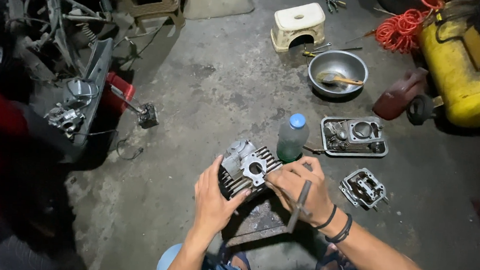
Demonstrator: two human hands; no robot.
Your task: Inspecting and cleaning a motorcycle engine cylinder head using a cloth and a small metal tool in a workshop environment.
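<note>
Both hands grip a finned cylinder head over stained concrete floor.

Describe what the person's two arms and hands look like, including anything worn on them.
Both forearms are bare, with no sleeves or gloves in view. The left hand has nothing worn on it. The right hand has two thin black bands around its wrist.
</note>
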